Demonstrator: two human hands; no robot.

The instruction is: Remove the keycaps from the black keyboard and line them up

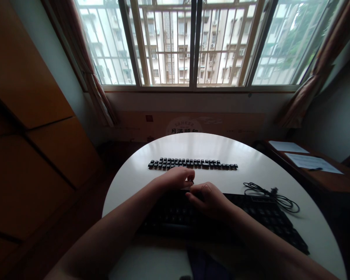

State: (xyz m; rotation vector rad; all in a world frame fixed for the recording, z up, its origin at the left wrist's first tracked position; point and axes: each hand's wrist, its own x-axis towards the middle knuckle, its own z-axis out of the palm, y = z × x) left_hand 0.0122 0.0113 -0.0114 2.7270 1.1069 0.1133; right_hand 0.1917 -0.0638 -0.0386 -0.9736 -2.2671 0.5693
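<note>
My left hand (179, 177) is closed in a pinch above the back edge of the black keyboard (169, 217). A small dark piece, which looks like a keycap (191, 182), shows at its fingertips. Right beside it, my right hand (210, 198) is closed, its fingertips close to the same piece. A thin wire loop (206, 188), like that of a wire keycap puller, sticks out over my right fingers; its handle is hidden. Black keycaps (189, 162) stand in rows behind my hands. My forearms cover part of the keyboard.
The round white table (218, 146) carries all this. A coiled black cable (282, 202) lies at the keyboard's right back corner. Sheets of paper (312, 162) and a pen (315, 169) rest on a brown side table. A barred window (194, 46) is ahead, an orange-brown cabinet (26, 163) at left.
</note>
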